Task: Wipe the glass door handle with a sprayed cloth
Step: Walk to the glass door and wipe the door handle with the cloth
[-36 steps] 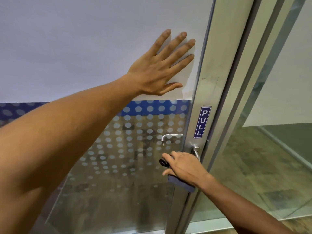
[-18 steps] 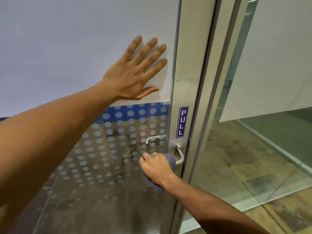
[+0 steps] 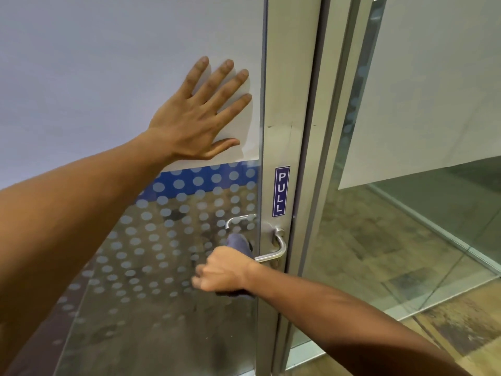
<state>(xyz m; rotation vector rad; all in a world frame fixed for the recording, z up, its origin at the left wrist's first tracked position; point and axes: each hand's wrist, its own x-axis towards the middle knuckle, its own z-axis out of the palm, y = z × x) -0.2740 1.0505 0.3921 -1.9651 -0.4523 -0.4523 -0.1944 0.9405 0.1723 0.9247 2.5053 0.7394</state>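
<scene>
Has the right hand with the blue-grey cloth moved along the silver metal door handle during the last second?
Yes. The right hand with the blue-grey cloth slid left along the silver metal door handle, away from the blue PULL sticker.

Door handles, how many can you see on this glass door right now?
2. One lever handle sits on the near side of the metal door frame, its free end covered by the right hand and cloth. A second handle shows through the glass, just above.
</scene>
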